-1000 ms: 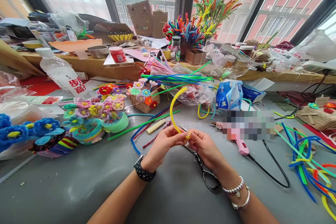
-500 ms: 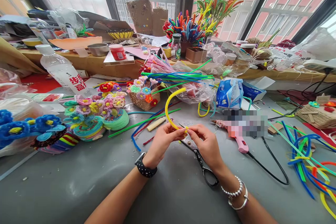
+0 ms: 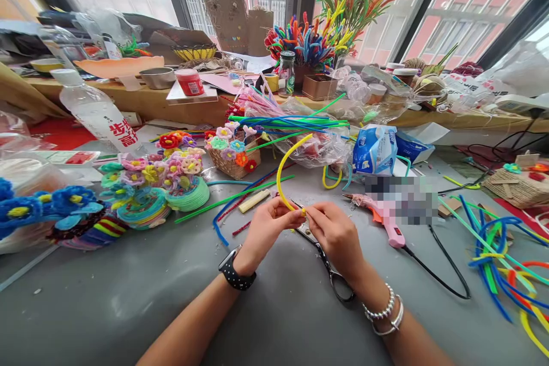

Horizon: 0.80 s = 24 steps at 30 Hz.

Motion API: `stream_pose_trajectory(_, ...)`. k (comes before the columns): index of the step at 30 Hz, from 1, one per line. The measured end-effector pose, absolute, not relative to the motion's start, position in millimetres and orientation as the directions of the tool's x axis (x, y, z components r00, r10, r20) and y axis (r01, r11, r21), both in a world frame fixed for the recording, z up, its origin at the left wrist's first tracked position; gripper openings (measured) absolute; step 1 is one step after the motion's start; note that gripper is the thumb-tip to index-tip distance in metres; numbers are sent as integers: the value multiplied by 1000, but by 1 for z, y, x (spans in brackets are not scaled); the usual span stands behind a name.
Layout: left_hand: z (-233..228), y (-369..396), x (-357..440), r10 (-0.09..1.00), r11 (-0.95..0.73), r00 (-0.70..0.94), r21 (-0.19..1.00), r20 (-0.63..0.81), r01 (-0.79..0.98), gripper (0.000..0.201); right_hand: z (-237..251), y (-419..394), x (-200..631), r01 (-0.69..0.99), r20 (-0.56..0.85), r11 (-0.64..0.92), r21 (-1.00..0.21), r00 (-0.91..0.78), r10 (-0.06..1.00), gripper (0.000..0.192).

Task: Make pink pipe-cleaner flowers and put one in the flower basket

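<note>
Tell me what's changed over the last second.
The free end of the yellow stem dipped slightly left, then swung up and right. The right hand seems to have turned, showing more of its back. Nothing was let go: it and the left hand still pinch the stem's lower end. The scissors and glue gun stayed put.

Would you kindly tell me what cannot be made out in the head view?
In the head view:
Yellow stem, lower end: hidden by fingers of the left hand and right hand.
Scissors, in part: hidden by the right hand.
Pink glue gun, surroundings: blurred by pixelation.
Blue flowers, outermost petals: cut off by the left edge.
</note>
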<state>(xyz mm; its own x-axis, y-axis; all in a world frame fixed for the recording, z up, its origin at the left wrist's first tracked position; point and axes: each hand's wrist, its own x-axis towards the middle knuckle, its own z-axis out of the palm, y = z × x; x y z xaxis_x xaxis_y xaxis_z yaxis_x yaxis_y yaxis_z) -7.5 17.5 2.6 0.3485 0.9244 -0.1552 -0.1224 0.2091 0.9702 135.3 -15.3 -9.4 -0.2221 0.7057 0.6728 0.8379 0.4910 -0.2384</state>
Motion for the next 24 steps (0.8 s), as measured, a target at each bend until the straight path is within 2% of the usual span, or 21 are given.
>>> stream_pose_trajectory(4,4,18,-8,925,217,344,968,-162,-129,22,-7,-16,137,852,682,510,-115,-306,665,20)
stream_pose_trajectory(6,3,18,-8,929,195,342,973,-142,-127,22,-8,-17,137,845,675,516,-139,-301,674,21)
stream_pose_trajectory(10,2,19,-9,947,130,311,980,-77,-154,20,-9,-16,137,794,656,519,-318,-211,725,22)
stream_pose_trajectory(12,2,19,-10,948,132,308,977,-75,-168,20,-10,-15,137,775,652,523,-354,-196,732,23)
stream_pose_trajectory(21,-1,21,-12,932,121,353,989,-82,-89,23,-8,-17,138,826,655,519,-219,-269,706,22)
stream_pose_trajectory(24,-1,22,-13,934,105,349,992,-76,-65,23,-8,-16,139,806,651,535,-254,-267,711,21)
